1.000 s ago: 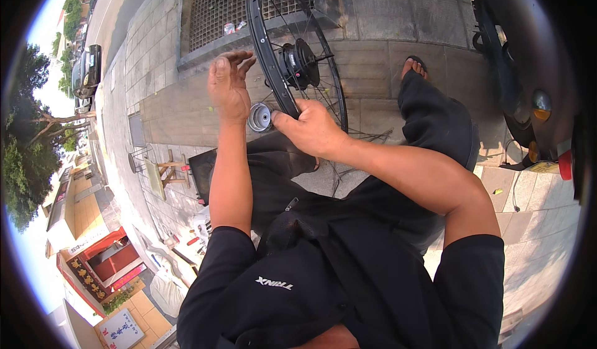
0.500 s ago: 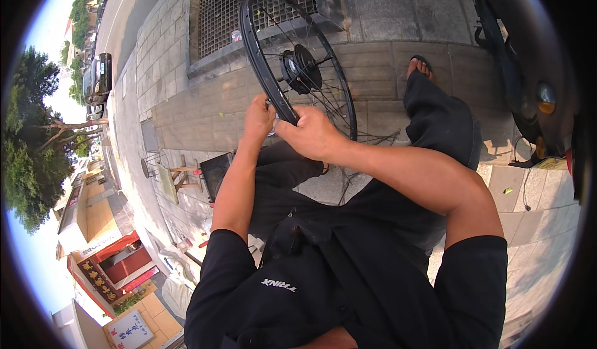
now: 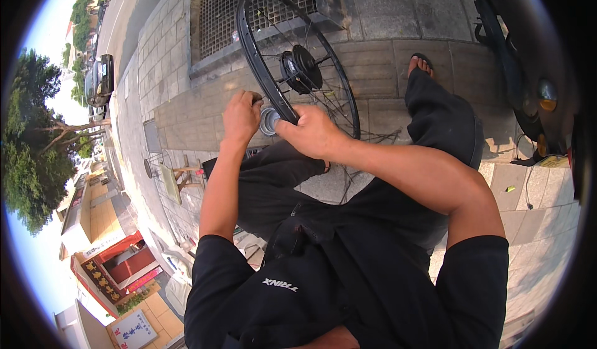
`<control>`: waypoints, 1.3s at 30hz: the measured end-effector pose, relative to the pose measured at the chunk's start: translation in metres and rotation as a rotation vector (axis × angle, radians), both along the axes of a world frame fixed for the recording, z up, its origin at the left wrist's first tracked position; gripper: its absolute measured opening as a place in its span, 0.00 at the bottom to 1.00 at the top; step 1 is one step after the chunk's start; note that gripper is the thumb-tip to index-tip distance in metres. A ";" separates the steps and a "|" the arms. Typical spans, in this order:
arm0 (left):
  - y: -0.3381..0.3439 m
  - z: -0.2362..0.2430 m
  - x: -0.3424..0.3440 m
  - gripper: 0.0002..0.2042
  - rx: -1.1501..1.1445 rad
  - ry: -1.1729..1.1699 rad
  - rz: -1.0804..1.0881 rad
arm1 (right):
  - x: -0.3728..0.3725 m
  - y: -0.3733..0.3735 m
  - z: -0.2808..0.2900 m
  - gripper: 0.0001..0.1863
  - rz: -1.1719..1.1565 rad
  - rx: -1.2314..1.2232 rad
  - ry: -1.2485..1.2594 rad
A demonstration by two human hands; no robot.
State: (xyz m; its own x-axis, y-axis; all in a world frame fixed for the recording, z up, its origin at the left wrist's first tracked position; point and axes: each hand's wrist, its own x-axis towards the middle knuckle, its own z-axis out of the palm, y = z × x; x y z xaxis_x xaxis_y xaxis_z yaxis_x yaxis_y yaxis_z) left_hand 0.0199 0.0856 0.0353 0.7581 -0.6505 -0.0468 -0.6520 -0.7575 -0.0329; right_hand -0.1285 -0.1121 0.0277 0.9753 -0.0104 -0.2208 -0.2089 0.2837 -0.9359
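Observation:
A black wheel rim [image 3: 249, 44] stands upright in front of me, with a black hub [image 3: 301, 69] hanging in it on thin spokes [image 3: 333, 103]. My right hand [image 3: 314, 133] is closed round the near part of the rim, its thumb pointing left. Beside that thumb is a round, silvery, tin-like thing [image 3: 269, 121]; whether the thumb holds it I cannot tell. Just left of the rim, my left hand [image 3: 241, 118] is apart from it, its fingers curled together. Something small and dark shows at those fingertips, too unclear to name.
Beyond the wheel lies a metal grate [image 3: 217, 22] with a raised stone edge. A small wooden stool [image 3: 177, 178] stands at the left. Parked at the right is a dark scooter-like vehicle [image 3: 528, 94]. My sandalled foot [image 3: 421, 66] rests on the paving.
My left hand has moved left, away from the rim, and the round silvery thing now shows more fully. My right hand keeps its grip; the rim has barely shifted.

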 end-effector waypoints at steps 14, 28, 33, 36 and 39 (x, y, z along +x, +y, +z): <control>-0.028 0.034 -0.015 0.18 -1.006 1.466 0.440 | -0.002 -0.004 0.007 0.16 0.050 0.037 0.087; -0.050 0.025 -0.031 0.22 -1.351 1.475 0.273 | 0.004 -0.018 0.019 0.17 0.056 0.147 0.169; -0.063 0.025 -0.035 0.18 -1.420 1.390 0.315 | 0.007 -0.012 0.004 0.16 0.001 0.186 0.080; -0.066 0.029 -0.035 0.16 -1.458 1.399 0.330 | 0.010 -0.014 0.005 0.16 0.010 0.121 0.073; -0.066 0.030 -0.034 0.15 -1.469 1.405 0.333 | 0.009 -0.016 0.011 0.16 0.039 0.158 0.111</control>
State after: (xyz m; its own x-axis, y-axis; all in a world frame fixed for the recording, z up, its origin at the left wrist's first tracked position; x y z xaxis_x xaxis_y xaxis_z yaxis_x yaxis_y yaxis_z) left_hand -0.0143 0.0195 0.0654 0.7482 -0.6102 -0.2603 0.4542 0.1851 0.8715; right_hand -0.1200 -0.1276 0.0392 0.9436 0.0707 -0.3233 -0.3226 0.4148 -0.8508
